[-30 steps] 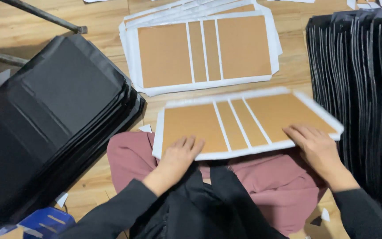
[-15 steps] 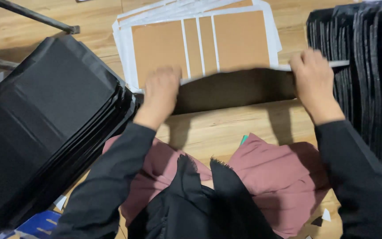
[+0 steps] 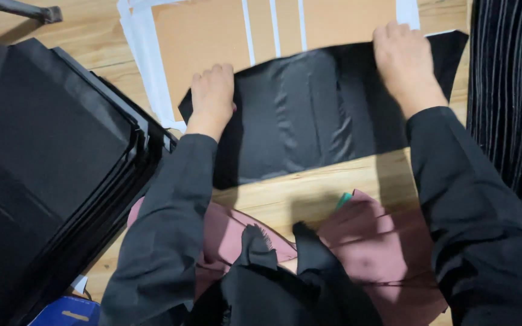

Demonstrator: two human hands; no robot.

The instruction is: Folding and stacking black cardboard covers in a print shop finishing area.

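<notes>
Both hands, left hand (image 3: pixel 211 96) and right hand (image 3: pixel 407 63), are pressing flat, fingers together, on the black sheet (image 3: pixel 309 115); it is looking thin, light, flexible, best gripped at the edges.

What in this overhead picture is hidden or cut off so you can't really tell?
- Black sheet: its underside faces down, and the left hand and right hand cover parts of its far edge.
- Stack of brown-and-white sheets: far part cut by the top edge, near part under the black sheet.
- Green object: mostly hidden by pink clothing.
</notes>
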